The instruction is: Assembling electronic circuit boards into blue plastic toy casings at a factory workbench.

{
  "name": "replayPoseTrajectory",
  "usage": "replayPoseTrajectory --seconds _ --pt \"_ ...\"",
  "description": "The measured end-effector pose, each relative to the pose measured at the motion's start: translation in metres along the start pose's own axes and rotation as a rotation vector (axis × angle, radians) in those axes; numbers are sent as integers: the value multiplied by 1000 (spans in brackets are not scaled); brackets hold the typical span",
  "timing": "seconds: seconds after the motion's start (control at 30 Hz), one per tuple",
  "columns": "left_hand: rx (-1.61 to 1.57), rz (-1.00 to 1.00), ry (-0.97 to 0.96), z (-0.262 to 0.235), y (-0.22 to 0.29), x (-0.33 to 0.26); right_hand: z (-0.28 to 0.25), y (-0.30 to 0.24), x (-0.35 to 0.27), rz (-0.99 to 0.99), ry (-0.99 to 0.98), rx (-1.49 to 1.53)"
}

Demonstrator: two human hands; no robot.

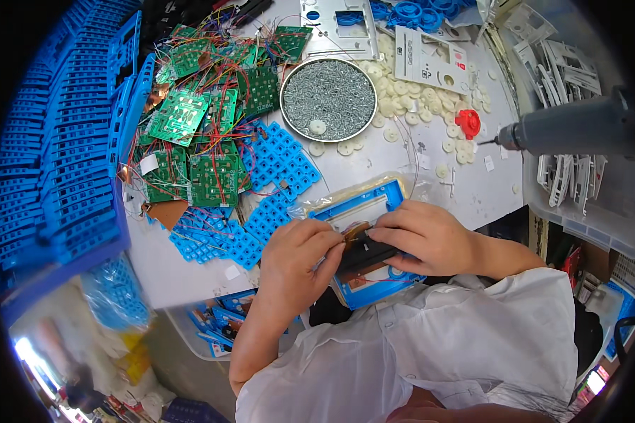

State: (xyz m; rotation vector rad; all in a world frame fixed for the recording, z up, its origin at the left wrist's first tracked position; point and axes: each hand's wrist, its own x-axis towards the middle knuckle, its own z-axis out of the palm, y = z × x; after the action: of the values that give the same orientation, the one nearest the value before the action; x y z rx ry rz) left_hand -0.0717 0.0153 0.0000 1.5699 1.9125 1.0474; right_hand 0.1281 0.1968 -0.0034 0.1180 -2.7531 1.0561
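My left hand (298, 257) is closed, thumb and fingertips pinched at the edge of a round brownish disc (355, 230). Whatever lies inside that pinch is too small to make out. On the other side, my right hand (430, 238) grips a black plastic part (365, 255) that lies between both hands. Beneath it is a blue rectangular plastic frame (384, 290), partly hidden by my hands and the part. A clear plastic bag (346, 192) sits at the frame's far edge.
Wired green circuit boards (215, 176) and blue button pads (279, 162) lie left. A bowl of screws (328, 99) stands far centre, near white discs (402, 99) and a red part (467, 123). A power screwdriver (571, 130) juts in from the right. Blue frames (56, 155) are stacked far left.
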Motion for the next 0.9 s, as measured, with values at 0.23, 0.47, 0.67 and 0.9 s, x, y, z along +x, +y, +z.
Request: replayPoseTrajectory --seconds 0.23,0.47,0.67,0.9 --pt "56 107 -131 -10 -5 8 1 -3 11 6 -9 -1" --pt "78 131 -204 -23 -14 12 1 -4 23 1 -30 -13" --pt "112 169 -260 -30 -21 16 5 -3 33 -8 -45 -19" --pt "160 246 -299 -30 -28 21 5 1 41 -1 -87 41"
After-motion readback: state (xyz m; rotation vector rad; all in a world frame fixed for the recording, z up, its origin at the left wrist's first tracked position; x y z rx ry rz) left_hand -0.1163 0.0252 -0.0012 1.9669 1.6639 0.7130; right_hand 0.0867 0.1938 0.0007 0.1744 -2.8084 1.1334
